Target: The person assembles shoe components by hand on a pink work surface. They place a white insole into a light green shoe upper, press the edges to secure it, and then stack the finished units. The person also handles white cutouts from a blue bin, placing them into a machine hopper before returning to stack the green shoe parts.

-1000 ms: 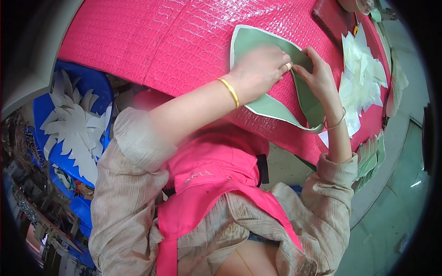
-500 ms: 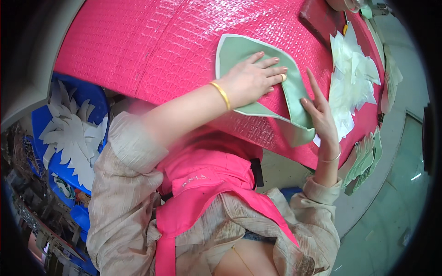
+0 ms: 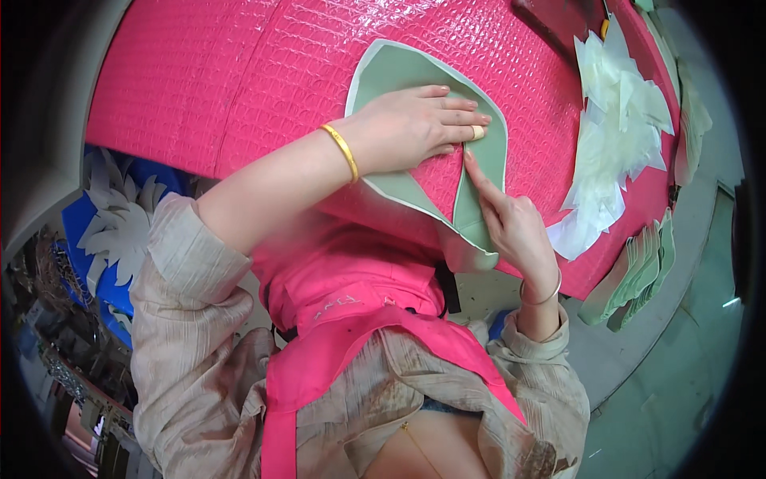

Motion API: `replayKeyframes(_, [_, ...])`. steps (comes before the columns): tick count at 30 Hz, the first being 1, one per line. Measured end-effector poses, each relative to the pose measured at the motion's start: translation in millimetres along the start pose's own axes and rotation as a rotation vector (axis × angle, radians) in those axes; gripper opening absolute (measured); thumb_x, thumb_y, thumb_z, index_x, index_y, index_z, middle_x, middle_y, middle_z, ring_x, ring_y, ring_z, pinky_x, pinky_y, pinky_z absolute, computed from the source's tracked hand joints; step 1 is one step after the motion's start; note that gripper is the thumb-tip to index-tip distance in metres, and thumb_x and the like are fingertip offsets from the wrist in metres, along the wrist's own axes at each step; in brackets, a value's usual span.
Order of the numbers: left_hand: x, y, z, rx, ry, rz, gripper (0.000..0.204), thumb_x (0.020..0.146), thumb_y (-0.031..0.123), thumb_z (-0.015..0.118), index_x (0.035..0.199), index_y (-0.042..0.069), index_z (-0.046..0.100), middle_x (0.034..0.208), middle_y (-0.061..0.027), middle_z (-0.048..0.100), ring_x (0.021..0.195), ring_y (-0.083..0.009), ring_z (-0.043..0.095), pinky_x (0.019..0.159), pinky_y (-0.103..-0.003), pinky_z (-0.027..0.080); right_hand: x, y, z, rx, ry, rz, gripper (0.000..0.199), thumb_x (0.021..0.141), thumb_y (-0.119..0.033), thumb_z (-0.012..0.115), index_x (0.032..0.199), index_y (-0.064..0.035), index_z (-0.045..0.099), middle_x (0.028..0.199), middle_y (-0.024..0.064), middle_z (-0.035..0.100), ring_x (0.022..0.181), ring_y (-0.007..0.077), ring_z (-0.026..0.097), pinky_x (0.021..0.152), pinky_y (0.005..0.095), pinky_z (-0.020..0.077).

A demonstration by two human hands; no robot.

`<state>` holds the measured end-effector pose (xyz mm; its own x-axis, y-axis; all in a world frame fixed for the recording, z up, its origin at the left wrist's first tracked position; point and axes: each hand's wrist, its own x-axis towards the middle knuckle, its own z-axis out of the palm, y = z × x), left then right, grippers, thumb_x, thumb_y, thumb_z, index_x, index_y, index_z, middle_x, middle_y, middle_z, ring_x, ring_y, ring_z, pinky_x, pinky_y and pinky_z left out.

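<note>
A pale green, sheet-like piece (image 3: 495, 152) with white edges lies on the pink table, bent round so that a narrow gap of pink shows between its two arms. Its near end hangs over the table edge. My left hand (image 3: 423, 128) rests flat on the upper part, fingers stretched out side by side, with a light band round one finger. Along the right arm of the piece, my right hand (image 3: 511, 227) presses with its index finger stretched toward the left fingertips. The other right fingers are partly hidden.
Thin whitish cut pieces (image 3: 618, 128) are heaped on the table's right side. Several green curved pieces (image 3: 634, 275) hang at the right edge. A dark red block (image 3: 558, 20) lies at the far right. At left, a blue container (image 3: 76, 215) holds white strips (image 3: 120, 219).
My right index finger has come down from the air onto the green piece, near the left fingertips. In the picture, the piece and both hands have shifted left.
</note>
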<state>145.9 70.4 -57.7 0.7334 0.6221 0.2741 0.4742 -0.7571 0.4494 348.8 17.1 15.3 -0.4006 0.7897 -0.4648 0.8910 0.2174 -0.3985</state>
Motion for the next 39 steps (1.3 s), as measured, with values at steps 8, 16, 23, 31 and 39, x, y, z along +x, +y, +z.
replayKeyframes(8, [3,-1,-6,0.004,-0.039,0.025,0.043,0.085,0.024,0.049,0.126,0.016,0.043,0.134,0.0018,0.038,0.123,-0.0166,0.036,0.103,-0.037,0.028,-15,-4,-4,0.059,-0.022,-0.044,0.045,0.078,-0.013,0.054,0.122,-0.02,0.05,0.062,0.0205,0.052,0.052,0.0347,0.053,0.052,0.041,0.0425])
replayKeyframes(16, [-3,1,-9,-0.076,0.08,-0.088,0.038,0.081,0.014,0.052,0.117,0.004,0.049,0.128,-0.0061,0.045,0.12,-0.0206,0.04,0.102,-0.038,0.03,47,-4,-15,0.242,0.212,-0.402,0.057,0.074,-0.007,0.058,0.128,-0.0034,0.039,0.125,0.0197,0.042,0.111,0.0331,0.045,0.087,0.0384,0.0403])
replayKeyframes(23, [-32,-6,-31,-0.038,0.241,-0.451,0.044,0.08,0.014,0.052,0.123,0.005,0.045,0.128,-0.0077,0.044,0.119,-0.0262,0.04,0.099,-0.038,0.031,61,-1,-11,-0.233,0.038,-0.402,0.062,0.08,-0.031,0.053,0.134,-0.0108,0.031,0.139,0.0092,0.029,0.126,0.0266,0.031,0.103,0.0412,0.0244])
replayKeyframes(31, [-11,-59,-48,0.86,0.355,-0.55,0.042,0.079,0.021,0.054,0.118,0.006,0.048,0.118,-0.0115,0.05,0.109,-0.0252,0.047,0.09,-0.037,0.038,124,-1,-22,-0.22,0.3,-0.51,0.048,0.085,-0.03,0.048,0.129,-0.0123,0.039,0.135,0.0108,0.034,0.123,0.0256,0.034,0.1,0.0431,0.0261])
replayKeyframes(39, [32,153,-21,-0.056,-0.247,-0.262,0.017,0.068,0.023,0.057,0.055,0.012,0.058,0.059,-0.0028,0.055,0.057,-0.0189,0.055,0.053,-0.034,0.038,121,17,-55,0.566,0.143,-0.214,0.033,0.081,-0.005,0.056,0.113,-0.0116,0.058,0.084,0.007,0.055,0.068,0.0113,0.052,0.06,0.0247,0.0441])
